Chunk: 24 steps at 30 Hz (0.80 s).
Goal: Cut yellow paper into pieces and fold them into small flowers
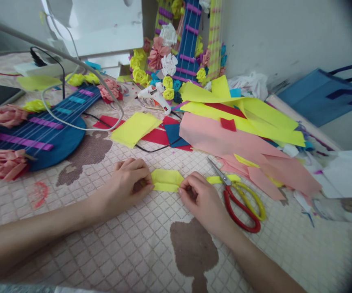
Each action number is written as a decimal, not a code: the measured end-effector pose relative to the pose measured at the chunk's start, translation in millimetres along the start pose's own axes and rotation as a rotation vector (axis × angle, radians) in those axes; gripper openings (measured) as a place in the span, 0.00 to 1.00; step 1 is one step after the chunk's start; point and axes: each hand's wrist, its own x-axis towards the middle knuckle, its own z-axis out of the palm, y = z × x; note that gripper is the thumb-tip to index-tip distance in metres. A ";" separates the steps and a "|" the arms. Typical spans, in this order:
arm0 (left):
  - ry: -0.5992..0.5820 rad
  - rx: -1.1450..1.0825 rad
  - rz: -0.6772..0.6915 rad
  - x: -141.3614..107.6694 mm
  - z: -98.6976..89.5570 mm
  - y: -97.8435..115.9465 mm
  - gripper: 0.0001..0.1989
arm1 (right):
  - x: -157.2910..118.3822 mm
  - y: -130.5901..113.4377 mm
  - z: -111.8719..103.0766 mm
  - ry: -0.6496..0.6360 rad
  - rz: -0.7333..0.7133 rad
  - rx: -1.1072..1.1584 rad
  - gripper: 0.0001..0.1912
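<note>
READABLE TEXT: none | labels, brands, numbers, signs: none legible | glue gun [155,97] toward the tabletop's [127,236] far edge: small marking on its white body, too small to read

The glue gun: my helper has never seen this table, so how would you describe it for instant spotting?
Find the blue guitar neck standing by the wall. Near its foot, left of the large yellow sheets, lies the white glue gun. Unlike the crumpled white flowers behind it, it is smooth, with a dark pointed tip and a handle.
</note>
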 end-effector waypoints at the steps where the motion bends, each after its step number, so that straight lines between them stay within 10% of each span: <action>1: 0.003 0.001 -0.003 0.0 0.1 0.4 0.05 | -0.1 -0.3 0.4 0.003 0.004 -0.003 0.07; 24: -0.019 0.008 -0.020 0.5 -1.8 2.1 0.06 | 1.1 0.5 1.3 0.045 0.002 -0.004 0.06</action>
